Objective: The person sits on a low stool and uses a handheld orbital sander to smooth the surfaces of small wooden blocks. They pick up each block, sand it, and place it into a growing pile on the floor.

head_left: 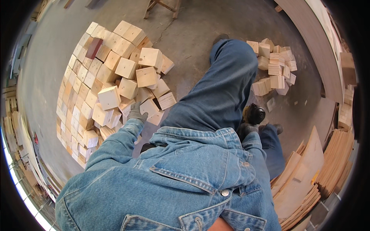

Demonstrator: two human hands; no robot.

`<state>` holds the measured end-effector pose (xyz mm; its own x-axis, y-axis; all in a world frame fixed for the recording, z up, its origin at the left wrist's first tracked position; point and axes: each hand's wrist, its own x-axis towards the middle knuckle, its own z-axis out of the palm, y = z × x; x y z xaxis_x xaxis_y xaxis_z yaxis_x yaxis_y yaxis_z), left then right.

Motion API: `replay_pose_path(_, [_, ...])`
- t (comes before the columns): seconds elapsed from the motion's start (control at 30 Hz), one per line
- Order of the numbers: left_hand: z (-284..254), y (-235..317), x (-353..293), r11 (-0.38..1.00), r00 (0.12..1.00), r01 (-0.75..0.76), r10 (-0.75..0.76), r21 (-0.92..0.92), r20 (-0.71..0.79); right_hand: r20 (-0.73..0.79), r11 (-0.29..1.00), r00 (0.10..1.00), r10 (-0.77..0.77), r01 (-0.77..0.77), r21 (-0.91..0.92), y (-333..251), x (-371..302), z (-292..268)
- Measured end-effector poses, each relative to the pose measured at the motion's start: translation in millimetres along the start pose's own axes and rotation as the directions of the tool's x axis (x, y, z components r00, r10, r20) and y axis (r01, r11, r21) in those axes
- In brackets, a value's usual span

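My left hand (136,113), in a grey glove, reaches to the near side of a large pile of pale wooden blocks (109,98). Its thumb stands apart from the fingers, and they are next to or touching a block (149,109); contact is hard to make out. My right hand (246,130), gloved too, is closed around a yellow-and-black power tool (254,114) beside my bent leg. The tool's round black end points up, while its grip is mostly hidden. One dark reddish-brown block (93,48) lies on top of the pile.
A smaller heap of blocks (276,65) lies on the concrete floor (185,30) past my knee. Plywood sheets and offcuts (298,181) lean at the lower right. A wooden stand (162,7) is at the far edge, with a long board (314,34) at the right.
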<state>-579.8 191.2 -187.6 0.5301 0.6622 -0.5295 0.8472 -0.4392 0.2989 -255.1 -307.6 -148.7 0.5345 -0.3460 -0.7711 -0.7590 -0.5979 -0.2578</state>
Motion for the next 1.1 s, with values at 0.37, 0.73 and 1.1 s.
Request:
replay_pose_path(0.37, [28.8, 2.7, 81.0, 0.863, 0.869, -0.459, 0.387, -0.212, -0.308, -0.024, 0.924, 0.947, -0.321, 0.308, -0.228, 18.7, 43.1, 7.1])
replay_pose_path(0.73, [-12.2, 82.8, 89.0, 0.829, 0.893, -0.441, 0.37, -0.343, -0.255, 0.03, 0.965, 0.988, -0.153, 0.155, -0.209, 34.9, 67.6, 16.3])
replay_pose_path(1.1, [-13.2, 114.3, 133.3, 0.797, 0.881, -0.472, 0.418, -0.377, -0.219, -0.114, 0.992, 0.986, 0.122, -0.122, 0.011, 67.9, 91.9, 3.9])
